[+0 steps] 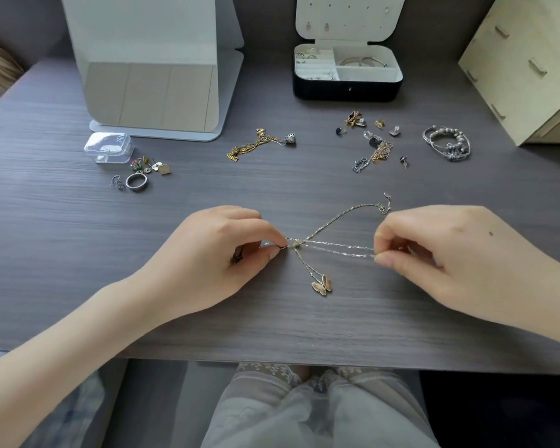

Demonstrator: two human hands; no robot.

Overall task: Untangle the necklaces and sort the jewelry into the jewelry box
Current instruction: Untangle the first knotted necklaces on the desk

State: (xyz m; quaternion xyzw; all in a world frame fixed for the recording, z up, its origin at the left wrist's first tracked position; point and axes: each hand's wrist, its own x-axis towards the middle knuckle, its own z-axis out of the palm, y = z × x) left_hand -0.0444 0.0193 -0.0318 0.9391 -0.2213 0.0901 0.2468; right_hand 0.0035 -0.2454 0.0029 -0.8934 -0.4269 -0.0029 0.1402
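Note:
Two thin necklaces are knotted together [297,244] near the table's front middle. My left hand [214,253] pinches the chains just left of the knot. My right hand [434,250] pinches the two silver strands [340,248] stretched rightward from it. A butterfly pendant [322,285] lies below the knot, and a gold chain [346,215] runs up right to its clasp. The open jewelry box [348,87] stands at the back with several small pieces inside. Loose jewelry lies between: a gold chain with a silver charm [259,144], a mixed pile of chains and earrings [372,140], and beaded bracelets [448,142].
A white stand [152,69] rises at the back left, with a clear plastic case [109,147] before it. A ring [136,182] and small earrings [149,165] lie near the case. A wooden drawer unit [527,66] fills the back right. The table's front edge [272,358] is close to my lap.

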